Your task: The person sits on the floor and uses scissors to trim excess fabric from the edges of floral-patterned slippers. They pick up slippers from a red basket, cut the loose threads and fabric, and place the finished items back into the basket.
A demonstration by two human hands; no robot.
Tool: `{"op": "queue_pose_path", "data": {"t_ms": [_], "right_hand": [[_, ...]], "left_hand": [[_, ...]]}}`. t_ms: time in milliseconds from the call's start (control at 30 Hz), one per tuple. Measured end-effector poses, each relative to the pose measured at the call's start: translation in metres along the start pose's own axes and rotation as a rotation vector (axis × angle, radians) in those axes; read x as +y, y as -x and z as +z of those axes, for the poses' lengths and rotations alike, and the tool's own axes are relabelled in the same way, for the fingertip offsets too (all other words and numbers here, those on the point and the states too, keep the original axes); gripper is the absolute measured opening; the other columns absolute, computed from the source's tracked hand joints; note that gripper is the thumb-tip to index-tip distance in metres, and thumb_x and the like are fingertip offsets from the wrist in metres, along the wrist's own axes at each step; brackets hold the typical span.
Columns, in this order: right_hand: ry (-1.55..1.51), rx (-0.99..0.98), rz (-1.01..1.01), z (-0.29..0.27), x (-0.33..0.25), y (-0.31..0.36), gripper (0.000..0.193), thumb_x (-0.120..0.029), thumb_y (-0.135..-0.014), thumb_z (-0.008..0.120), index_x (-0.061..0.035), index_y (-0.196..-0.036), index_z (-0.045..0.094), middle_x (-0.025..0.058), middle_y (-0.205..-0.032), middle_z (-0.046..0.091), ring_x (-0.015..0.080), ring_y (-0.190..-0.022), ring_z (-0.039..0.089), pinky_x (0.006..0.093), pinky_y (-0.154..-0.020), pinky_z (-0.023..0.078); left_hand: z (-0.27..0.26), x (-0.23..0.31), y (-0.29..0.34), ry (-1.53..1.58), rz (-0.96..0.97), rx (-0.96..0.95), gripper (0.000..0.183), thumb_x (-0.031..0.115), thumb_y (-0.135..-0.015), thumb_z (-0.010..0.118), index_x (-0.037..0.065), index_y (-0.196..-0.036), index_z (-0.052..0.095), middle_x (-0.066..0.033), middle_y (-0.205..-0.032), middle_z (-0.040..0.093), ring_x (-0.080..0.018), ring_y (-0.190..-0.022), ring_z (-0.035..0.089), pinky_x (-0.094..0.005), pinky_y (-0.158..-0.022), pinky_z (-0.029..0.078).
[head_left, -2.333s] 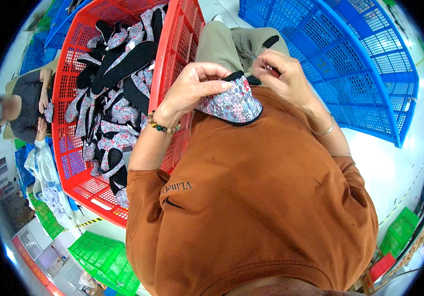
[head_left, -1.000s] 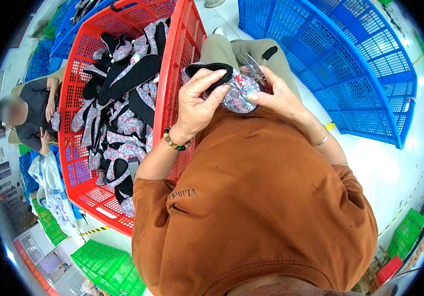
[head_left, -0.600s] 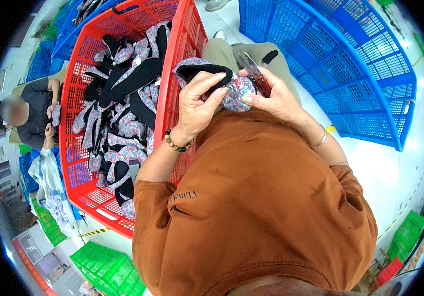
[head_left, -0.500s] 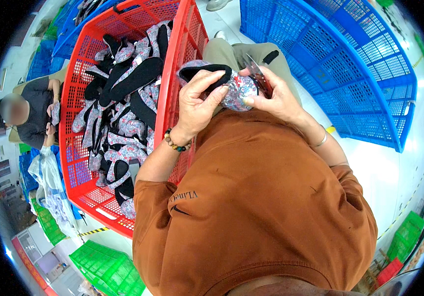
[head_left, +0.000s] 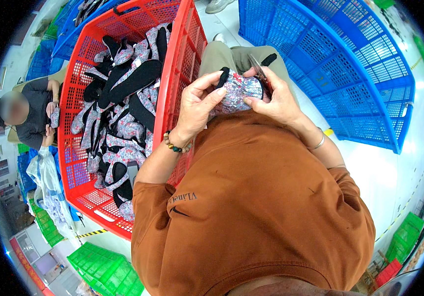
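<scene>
A: In the head view, where was the work held?

B: A floral slipper (head_left: 239, 93) edged in black was held at the upper middle of the frame, between the brown shirt (head_left: 261, 197) and the pale trousers (head_left: 218, 58).

A: And how was it gripped?

B: By the left hand (head_left: 197, 102) it was pinched at its left end, between thumb and bent fingers; that grip was closed on the cloth. By the right hand (head_left: 280, 101) the other end was steadied with the thumb, and a metal-bladed tool (head_left: 257, 65) was held in the same closed grip, with its tip pointed toward the top of the frame. Whether its blades were parted could not be told.

A: What was seen around the hands?

B: At upper left, a red crate (head_left: 184, 54) was heaped with matching slippers (head_left: 129, 130). At upper right, blue crates (head_left: 315, 64) were seen. At far left, a small floral piece (head_left: 54, 117) was held by a seated co-worker (head_left: 33, 111). At lower left, a green crate (head_left: 104, 260) was placed on the floor.
</scene>
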State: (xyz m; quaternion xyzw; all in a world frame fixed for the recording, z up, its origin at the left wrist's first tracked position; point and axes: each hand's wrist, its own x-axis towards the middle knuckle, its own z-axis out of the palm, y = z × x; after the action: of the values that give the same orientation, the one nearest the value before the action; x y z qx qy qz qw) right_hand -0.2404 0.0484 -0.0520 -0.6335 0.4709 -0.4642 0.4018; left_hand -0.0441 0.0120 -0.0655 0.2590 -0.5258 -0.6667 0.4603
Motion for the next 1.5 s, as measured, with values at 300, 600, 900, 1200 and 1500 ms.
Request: {"op": "queue_pose_path", "data": {"t_ms": [300, 600, 900, 1200, 1500], "right_hand": [[0.801, -0.035, -0.588, -0.038, -0.013, -0.017, 0.032, -0.037, -0.075, 0.064, -0.0072, -0.079, 0.054, 0.0049, -0.067, 0.052, 0.0215, -0.057, 0.056, 0.0297, -0.047, 0.043], [0.908, -0.119, -0.739, -0.034, -0.014, -0.026, 0.032, -0.041, -0.075, 0.06, -0.0103, -0.071, 0.051, 0.0027, -0.062, 0.047, 0.0197, -0.055, 0.054, 0.0299, -0.046, 0.042], [0.71, 0.097, -0.475, -0.034, -0.006, -0.017, 0.018, -0.019, -0.082, 0.056, -0.0013, -0.079, 0.056, 0.0095, -0.069, 0.054, 0.0224, -0.055, 0.052, 0.0282, -0.048, 0.039], [0.136, 0.14, -0.191, -0.007, -0.008, -0.007, 0.052, -0.027, -0.071, 0.071, 0.0012, -0.109, 0.049, 0.0114, -0.091, 0.061, 0.0153, -0.079, 0.06, 0.0266, -0.069, 0.047], [-0.059, 0.099, -0.183, -0.01, -0.009, -0.03, 0.038, -0.013, -0.077, 0.066, 0.0028, -0.108, 0.052, 0.0091, -0.093, 0.061, 0.0126, -0.082, 0.058, 0.0247, -0.072, 0.047]], "left_hand": [[-0.003, 0.01, 0.0, 0.054, -0.192, -0.041, 0.023, 0.004, -0.083, 0.058, -0.005, -0.103, 0.058, -0.0067, -0.092, 0.063, -0.0085, -0.08, 0.058, -0.0214, -0.073, 0.047], [-0.001, 0.018, 0.001, 0.073, -0.261, -0.116, 0.023, 0.009, -0.084, 0.057, -0.005, -0.102, 0.059, -0.0058, -0.091, 0.063, -0.0072, -0.08, 0.058, -0.0199, -0.073, 0.046], [-0.001, 0.021, 0.0, 0.093, -0.246, -0.13, 0.022, 0.009, -0.085, 0.056, -0.004, -0.102, 0.059, -0.0064, -0.092, 0.064, -0.0086, -0.082, 0.058, -0.0216, -0.076, 0.046], [0.004, 0.009, 0.006, 0.097, 0.013, -0.063, 0.032, 0.003, -0.085, 0.054, -0.002, -0.116, 0.052, -0.0066, -0.107, 0.058, -0.0125, -0.097, 0.054, -0.0265, -0.088, 0.043], [-0.001, 0.046, -0.007, -0.837, 0.472, 0.149, 0.034, 0.0, -0.07, 0.066, 0.001, -0.103, 0.06, -0.0082, -0.101, 0.058, -0.0144, -0.088, 0.056, -0.0256, -0.077, 0.045]]}}
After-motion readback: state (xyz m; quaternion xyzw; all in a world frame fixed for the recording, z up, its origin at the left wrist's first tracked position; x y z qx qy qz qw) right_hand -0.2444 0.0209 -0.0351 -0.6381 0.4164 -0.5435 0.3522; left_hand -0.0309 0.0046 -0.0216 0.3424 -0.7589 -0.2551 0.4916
